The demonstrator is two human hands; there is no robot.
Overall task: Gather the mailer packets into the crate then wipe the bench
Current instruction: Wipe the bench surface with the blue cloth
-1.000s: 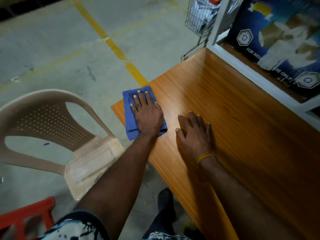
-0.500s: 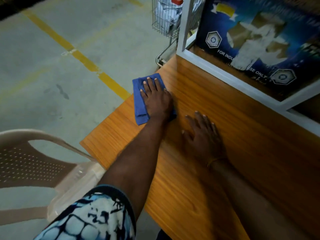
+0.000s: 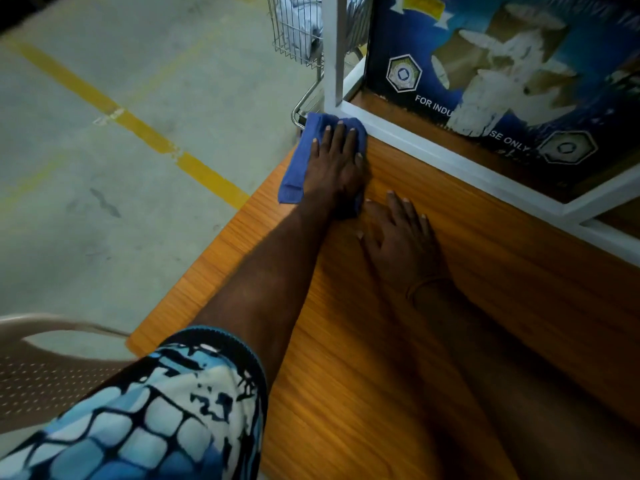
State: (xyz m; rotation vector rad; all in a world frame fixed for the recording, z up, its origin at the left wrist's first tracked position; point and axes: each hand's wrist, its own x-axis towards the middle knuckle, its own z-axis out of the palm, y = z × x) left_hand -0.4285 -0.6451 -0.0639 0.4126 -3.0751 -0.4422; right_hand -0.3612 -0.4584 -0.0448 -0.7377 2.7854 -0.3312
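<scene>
Two hands are laid flat on one wooden table (image 3: pixel 398 375), which fills the lower right of the view. Grey concrete floor (image 3: pixel 104 168) with a yellow painted line (image 3: pixel 145 133) is seen to the left of the table. A white frame (image 3: pixel 433 150) runs along the table's far side, and a dark blue box (image 3: pixel 519 74) printed with white lettering is seen standing inside it. A beige plastic chair (image 3: pixel 45 368) is partly visible at the lower left, beside the table's near corner. A wire cart (image 3: pixel 298 32) holding pale packets is seen at the top, beyond the table's far corner; the packets are too blurred to be told apart.

A patterned blue and white sleeve (image 3: pixel 166 410) is worn on the left arm. The blue cloth (image 3: pixel 298 157) is spread at the table's far left corner, touching the white frame, with one edge hanging slightly over the table's side. The left hand (image 3: pixel 337 164) is pressed palm down on the cloth, fingers extended and slightly spread. The right hand (image 3: pixel 401 237) is rested open on bare wood just beside it, holding nothing. A thin band (image 3: pixel 426 284) is worn at the right wrist.
</scene>
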